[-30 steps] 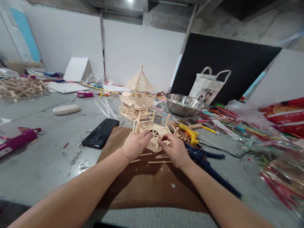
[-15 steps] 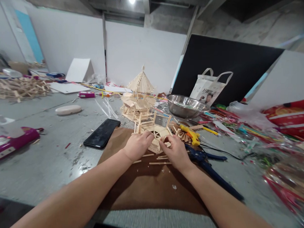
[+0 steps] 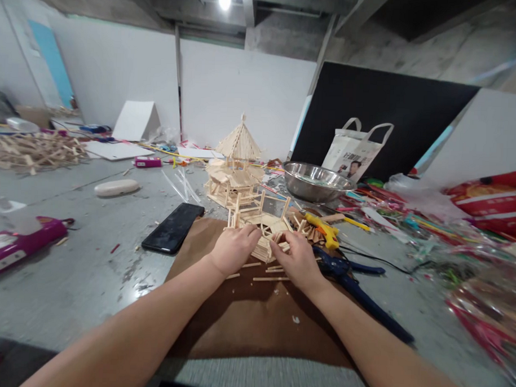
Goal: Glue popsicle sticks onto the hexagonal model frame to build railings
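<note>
A partly built model of thin wooden sticks (image 3: 262,251), with a many-sided base and upright posts, stands on a brown sheet (image 3: 253,323). My left hand (image 3: 234,250) is closed at its near left side, fingertips over the front rim. My right hand (image 3: 297,261) pinches a short wooden stick (image 3: 277,238) at the front right of the model; the fingers hide most of it. Several loose sticks (image 3: 271,279) lie on the sheet just before the model. Directly behind it rises a pavilion of the same sticks (image 3: 237,176) with a pointed roof.
Left of the sheet lies a black phone (image 3: 173,227). A yellow glue gun (image 3: 323,229) and dark blue cutters (image 3: 356,287) are close on the right. Farther back stand a steel bowl (image 3: 315,187) and a white bag (image 3: 348,148). Stick piles (image 3: 35,149) occupy the far left.
Both hands stay at the model almost unmoved. The whole view has shifted very slightly.
</note>
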`<act>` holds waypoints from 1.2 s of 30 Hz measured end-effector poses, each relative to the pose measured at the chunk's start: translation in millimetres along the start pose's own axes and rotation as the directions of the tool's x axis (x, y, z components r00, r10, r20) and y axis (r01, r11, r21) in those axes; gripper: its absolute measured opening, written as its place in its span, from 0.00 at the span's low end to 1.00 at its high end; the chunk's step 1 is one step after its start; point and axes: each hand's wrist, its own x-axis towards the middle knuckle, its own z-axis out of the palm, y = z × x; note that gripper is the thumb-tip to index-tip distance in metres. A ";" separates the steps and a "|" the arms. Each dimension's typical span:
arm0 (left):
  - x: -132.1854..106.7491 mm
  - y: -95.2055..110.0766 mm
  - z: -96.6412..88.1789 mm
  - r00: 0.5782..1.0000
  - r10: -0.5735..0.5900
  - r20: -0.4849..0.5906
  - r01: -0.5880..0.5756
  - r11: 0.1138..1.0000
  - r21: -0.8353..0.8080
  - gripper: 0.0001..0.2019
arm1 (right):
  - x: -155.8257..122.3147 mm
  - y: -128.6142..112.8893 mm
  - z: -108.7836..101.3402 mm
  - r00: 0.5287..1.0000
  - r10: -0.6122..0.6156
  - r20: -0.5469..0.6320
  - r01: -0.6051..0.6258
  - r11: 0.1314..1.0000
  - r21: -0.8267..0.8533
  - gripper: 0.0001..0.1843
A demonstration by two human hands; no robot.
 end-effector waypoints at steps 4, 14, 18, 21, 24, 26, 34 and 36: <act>-0.5 -0.8 0.5 1.000 -0.001 -0.003 0.001 1.000 -0.003 0.10 | -0.1 -0.2 -1.1 1.000 0.011 -0.002 -0.011 1.000 0.015 0.08; -1.6 -5.4 -1.2 0.999 0.054 -0.007 -0.054 0.998 -0.032 0.10 | -0.5 3.1 -1.7 1.000 -0.017 0.025 0.016 0.999 0.031 0.07; -2.7 -11.7 2.9 0.992 0.086 -0.089 -0.093 0.993 -0.076 0.10 | -1.0 3.6 -2.6 0.999 -0.014 0.037 0.013 0.999 0.043 0.06; -3.9 -13.8 -1.7 0.969 0.084 -0.233 -0.117 0.984 -0.133 0.10 | -2.3 4.0 -5.3 1.000 -0.025 0.012 0.024 0.997 0.079 0.10; -5.8 -9.3 -17.2 0.918 0.054 -0.392 -0.155 0.960 -0.232 0.10 | -0.6 9.4 -15.9 0.998 -0.020 -0.053 0.025 0.996 0.090 0.16; -6.8 -3.6 -28.1 0.891 -0.033 -0.453 -0.142 0.927 -0.347 0.09 | 2.9 20.2 -28.0 0.991 0.031 -0.129 -0.026 0.999 0.041 0.13; 0.4 8.4 -27.3 0.855 -0.405 0.323 0.333 -0.048 -0.942 0.13 | 7.3 105.5 -60.1 0.786 0.593 -0.174 -0.600 0.665 -0.445 0.23; 1.1 7.9 -23.7 0.844 -0.336 0.419 0.366 -0.210 -0.907 0.14 | 6.0 117.4 -56.8 0.718 0.689 -0.097 -0.655 0.622 -0.430 0.26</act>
